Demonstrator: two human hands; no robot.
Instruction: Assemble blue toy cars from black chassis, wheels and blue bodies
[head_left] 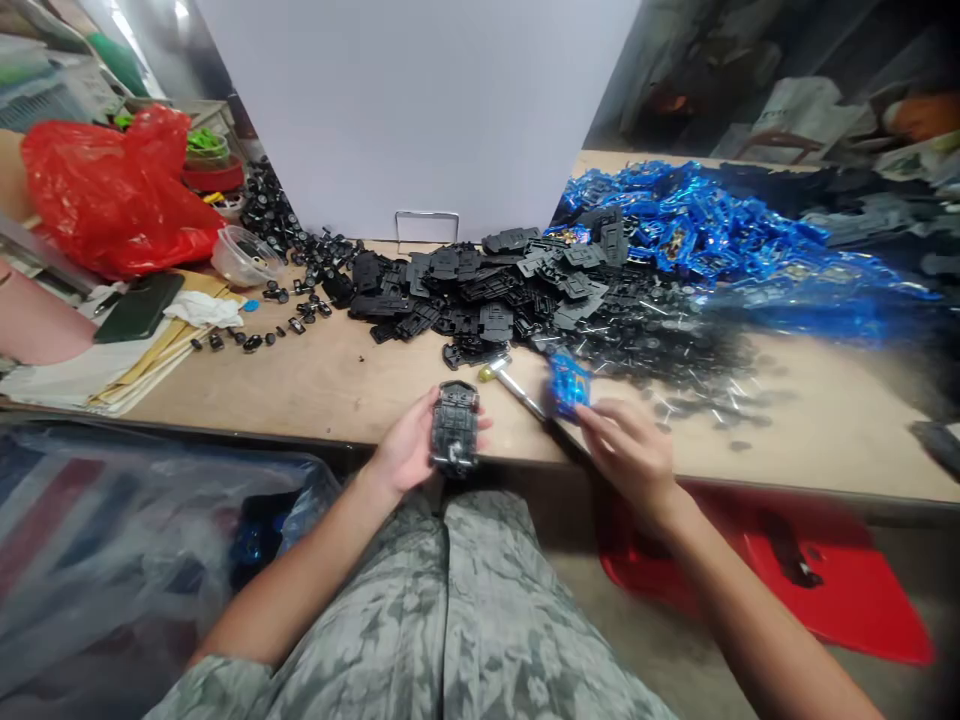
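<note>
My left hand is closed around a black plastic toy car chassis, held at the table's front edge. Between the fingers of my right hand is a shiny blue toy car body, a little blurred, held above the tabletop. A hammer with a yellowish tip lies on the wood between the two hands, its handle end partly hidden. Behind it is a heap of black chassis plates. Small axles and wheels are spread to the right of that heap.
Shiny blue car bodies are piled at the back right. A large pale panel stands behind the table. Black wheels, a red plastic bag, a clear cup and a phone are on the left. A red stool stands below.
</note>
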